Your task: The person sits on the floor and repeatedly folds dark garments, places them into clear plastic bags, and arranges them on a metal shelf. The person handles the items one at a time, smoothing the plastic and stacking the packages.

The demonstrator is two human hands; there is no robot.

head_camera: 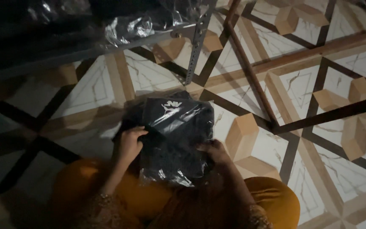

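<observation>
One item in hand: a dark folded garment sealed in a clear, glossy plastic bag (pixel 175 138), with a white emblem near its far edge; it lies flat over the person's lap and the floor just ahead of the knees.
Beneath it: what looks like a second dark bagged packet (pixel 128 119), its edge showing on the left; the dim light leaves this uncertain.
Left hand (pixel 128 143): fingers curled and clamped on the left edge of the bag, thumb on top.
Right hand (pixel 215 152): laid on the lower right edge of the bag, fingers bent around the rim; how firmly it grips cannot be told in this light.
Handling note: the film is slick and crinkled, so a judgement is that both edges want an even hold, with the packet kept flat, lest the folded cloth slide inside or the bag slip from the fingers.
Clothing: orange-yellow trousers (pixel 276 197) over both bent knees, with embroidered cuffs at the wrists.
Floor: glossy patterned tiles (pixel 318 85) in white marble effect, tan blocks and dark bands.
Shelving: a grey perforated metal rack upright (pixel 196 42) standing on the floor just beyond the packet, with its shelf running left.
Shelf contents: more crumpled clear plastic bags (pixel 136 25) holding dark goods, largely lost in shadow.
</observation>
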